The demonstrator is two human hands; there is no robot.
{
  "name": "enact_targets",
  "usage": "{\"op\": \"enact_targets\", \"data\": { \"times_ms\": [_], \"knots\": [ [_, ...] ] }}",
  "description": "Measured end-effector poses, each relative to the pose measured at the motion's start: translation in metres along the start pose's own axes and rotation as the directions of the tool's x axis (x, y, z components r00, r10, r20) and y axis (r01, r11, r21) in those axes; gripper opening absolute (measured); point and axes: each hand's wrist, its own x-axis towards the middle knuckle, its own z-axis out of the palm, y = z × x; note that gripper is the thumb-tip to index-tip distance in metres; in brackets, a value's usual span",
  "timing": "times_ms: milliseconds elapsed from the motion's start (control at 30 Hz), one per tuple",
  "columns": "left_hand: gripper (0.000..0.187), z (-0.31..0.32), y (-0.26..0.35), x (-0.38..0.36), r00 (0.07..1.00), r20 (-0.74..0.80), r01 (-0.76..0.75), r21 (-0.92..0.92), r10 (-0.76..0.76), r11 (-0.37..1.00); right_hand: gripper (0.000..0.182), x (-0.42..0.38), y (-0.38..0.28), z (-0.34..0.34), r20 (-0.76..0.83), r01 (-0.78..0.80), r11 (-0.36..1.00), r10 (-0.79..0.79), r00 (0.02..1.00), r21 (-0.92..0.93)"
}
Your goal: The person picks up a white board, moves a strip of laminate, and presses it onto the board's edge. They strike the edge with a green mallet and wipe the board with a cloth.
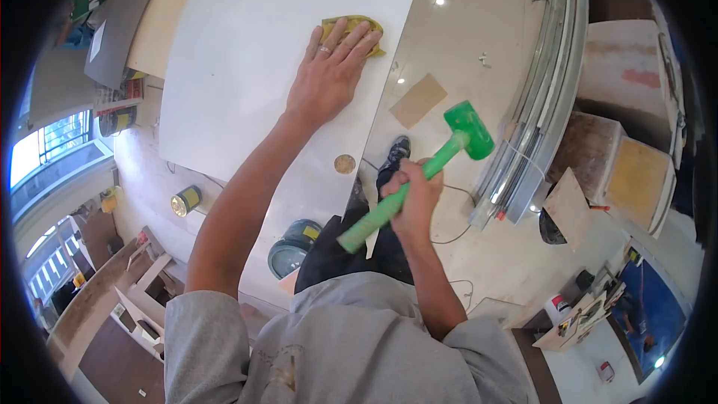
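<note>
While the left hand [327, 75] presses flat on a yellow cloth [354, 32] atop the white panel [247, 60], right-hand fingers [407, 193] clench a green mallet [419, 172].

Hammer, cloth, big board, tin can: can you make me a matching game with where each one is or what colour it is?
Things:
1. hammer
2. cloth
3. board
4. tin can

Descriptions:
A. white and flat
B. on the floor, left of the board
C. bright green, gripped in the right hand
D. yellow, under the left hand

Pairs: 1-C, 2-D, 3-A, 4-B
</note>
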Motion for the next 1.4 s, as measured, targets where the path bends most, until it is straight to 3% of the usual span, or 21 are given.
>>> {"op": "enact_targets", "data": {
  "times_ms": [100, 233, 367, 400, 500, 533, 633, 667, 767, 800, 933, 1067, 1167, 1200, 1300, 1400],
  "knots": [
    [0.053, -0.002, 0.001, 0.002, 1.000, 0.025, 0.011, 0.030, -0.012, 0.999, 0.024, -0.022, 0.007, -0.015, 0.310, -0.064, 0.882, 0.232, 0.922, -0.467],
    [0.054, -0.003, 0.003, 0.001, 1.000, 0.011, 0.024, -0.022, -0.024, 0.999, 0.023, 0.008, -0.016, -0.020, 0.255, -0.003, 0.887, 0.135, 0.957, -0.461],
    [0.055, -0.006, 0.004, 0.003, 0.999, 0.037, 0.036, -0.021, -0.035, 0.999, 0.024, 0.047, -0.033, 0.019, 0.156, 0.014, 1.000, -0.011, 0.988, -0.020],
    [0.055, -0.006, 0.004, 0.003, 0.999, 0.039, 0.034, -0.022, -0.034, 0.999, 0.023, 0.049, -0.021, 0.025, 0.131, 0.067, 0.996, -0.058, 0.990, -0.059],
    [0.056, -0.007, 0.005, 0.005, 0.998, 0.057, 0.033, -0.011, -0.033, 0.999, 0.023, 0.029, -0.015, 0.027, 0.375, 0.029, 0.889, 0.163, 0.913, -0.456],
    [0.056, -0.008, 0.005, 0.003, 0.997, 0.068, 0.041, -0.020, -0.040, 0.999, 0.023, 0.034, -0.020, 0.018, 0.343, -0.006, 0.881, 0.191, 0.920, -0.473],
    [0.056, -0.009, 0.004, 0.008, 0.996, 0.076, 0.054, -0.041, -0.051, 0.998, 0.023, 0.061, -0.037, 0.015, 0.289, 0.018, 0.930, 0.095, 0.953, -0.366],
    [0.056, -0.010, 0.005, 0.008, 0.995, 0.083, 0.058, -0.050, -0.053, 0.997, 0.024, 0.064, -0.035, 0.020, 0.265, 0.036, 0.968, 0.032, 0.964, -0.248],
    [0.057, -0.011, 0.006, 0.009, 0.992, 0.112, 0.064, -0.039, -0.060, 0.997, 0.025, 0.042, -0.020, 0.038, 0.125, 0.054, 0.982, -0.031, 0.992, -0.179],
    [0.057, -0.012, 0.007, 0.010, 0.991, 0.122, 0.064, -0.030, -0.060, 0.998, 0.026, 0.031, -0.014, 0.027, 0.255, 0.047, 0.962, 0.025, 0.967, -0.270],
    [0.058, -0.008, 0.003, 0.010, 0.991, 0.125, 0.053, -0.013, -0.051, 0.998, 0.024, 0.029, -0.048, 0.015, 0.337, -0.037, 0.879, 0.221, 0.915, -0.475],
    [0.060, -0.009, 0.004, 0.012, 0.992, 0.125, 0.040, -0.022, -0.037, 0.999, 0.022, 0.077, -0.052, 0.040, 0.221, 0.001, 0.988, 0.034, 0.975, -0.153],
    [0.061, -0.009, 0.003, 0.010, 0.993, 0.118, 0.026, -0.025, -0.022, 0.999, 0.021, 0.067, -0.024, 0.036, 0.297, 0.015, 0.983, 0.040, 0.954, -0.181],
    [0.061, -0.009, 0.003, 0.010, 0.994, 0.109, 0.022, -0.026, -0.019, 0.999, 0.022, 0.062, -0.024, 0.023, 0.430, 0.006, 0.919, 0.179, 0.885, -0.395],
    [0.060, -0.009, 0.003, 0.009, 0.995, 0.097, 0.028, -0.026, -0.025, 0.999, 0.024, 0.045, -0.029, -0.014, 0.382, -0.117, 0.905, 0.287, 0.878, -0.410],
    [0.053, -0.011, 0.001, 0.009, 1.000, 0.021, -0.004, -0.089, 0.006, 0.996, 0.025, 0.044, -0.024, -0.030, 0.253, -0.091, 0.896, 0.219, 0.942, -0.435]
  ]
}}
